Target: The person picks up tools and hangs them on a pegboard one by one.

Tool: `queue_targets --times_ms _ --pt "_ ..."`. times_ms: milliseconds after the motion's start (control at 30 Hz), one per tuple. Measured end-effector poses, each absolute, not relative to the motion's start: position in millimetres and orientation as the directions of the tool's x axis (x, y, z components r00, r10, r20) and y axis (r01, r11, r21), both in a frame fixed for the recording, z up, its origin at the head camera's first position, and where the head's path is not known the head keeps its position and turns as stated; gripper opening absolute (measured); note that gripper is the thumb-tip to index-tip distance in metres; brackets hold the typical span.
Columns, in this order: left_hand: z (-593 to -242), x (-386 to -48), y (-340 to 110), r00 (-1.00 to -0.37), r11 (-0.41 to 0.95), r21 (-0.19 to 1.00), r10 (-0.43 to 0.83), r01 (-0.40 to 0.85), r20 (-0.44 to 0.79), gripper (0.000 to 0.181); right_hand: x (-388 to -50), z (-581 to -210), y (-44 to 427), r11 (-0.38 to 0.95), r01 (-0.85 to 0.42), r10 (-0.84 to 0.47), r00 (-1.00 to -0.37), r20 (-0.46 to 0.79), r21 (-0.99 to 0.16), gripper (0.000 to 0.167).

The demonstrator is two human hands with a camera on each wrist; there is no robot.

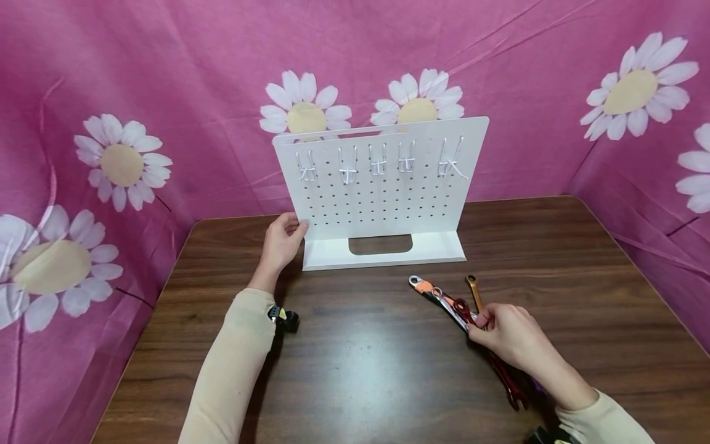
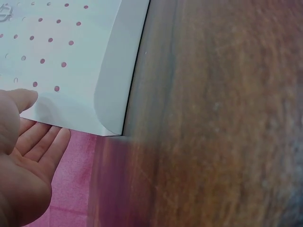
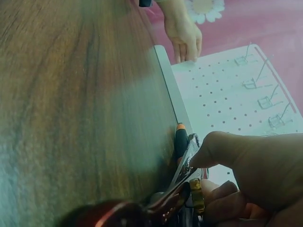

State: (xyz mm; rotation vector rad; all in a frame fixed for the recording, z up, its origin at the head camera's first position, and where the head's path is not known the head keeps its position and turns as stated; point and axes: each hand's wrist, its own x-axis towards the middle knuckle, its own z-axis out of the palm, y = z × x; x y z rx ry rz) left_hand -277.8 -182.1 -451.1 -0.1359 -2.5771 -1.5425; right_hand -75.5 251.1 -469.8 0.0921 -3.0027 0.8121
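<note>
A white pegboard (image 1: pixel 360 213) stands upright on its base. At its left edge my left hand (image 1: pixel 281 243) grips the board; in the left wrist view the thumb (image 2: pixel 26 98) lies over the front face and the other fingers reach behind. To the front right, my right hand (image 1: pixel 518 336) grips a bunch of wrenches between thumb and fingers. Among them are a red wrench (image 1: pixel 501 373), a silver wrench (image 1: pixel 450 310) and a gold wrench (image 1: pixel 474 291). An orange and black tool with a ring end (image 1: pixel 424 287) lies alongside. The hand hides their middles.
Several wire hooks (image 1: pixel 407 161) stick out along the board's upper part. The brown wooden table (image 1: pixel 355 345) carries everything. Pink cloth (image 1: pixel 222 74) with white flowers hangs behind and at both sides. A bit of something purple (image 1: pixel 537 385) shows under the right wrist.
</note>
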Motion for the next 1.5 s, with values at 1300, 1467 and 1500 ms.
queue_targets --times_ms 1300,1467,1500 --pt "-452.1 -280.4 -183.6 -0.99 0.465 0.877 -0.011 0.122 0.144 0.033 -76.5 -428.8 237.5 0.744 -0.109 -0.029 -0.991 0.131 -0.659 0.015" --pt "-453.4 -280.8 -182.6 -0.99 0.479 0.87 -0.009 0.118 0.139 0.033 -78.4 -431.1 240.8 0.687 -0.064 -0.036 -0.998 0.055 -0.724 0.014" --pt "-453.8 -280.9 -182.4 -0.99 0.479 0.87 -0.008 0.119 0.139 0.032 -78.9 -431.4 241.1 0.677 -0.062 -0.04 -0.998 0.047 -0.734 0.014"
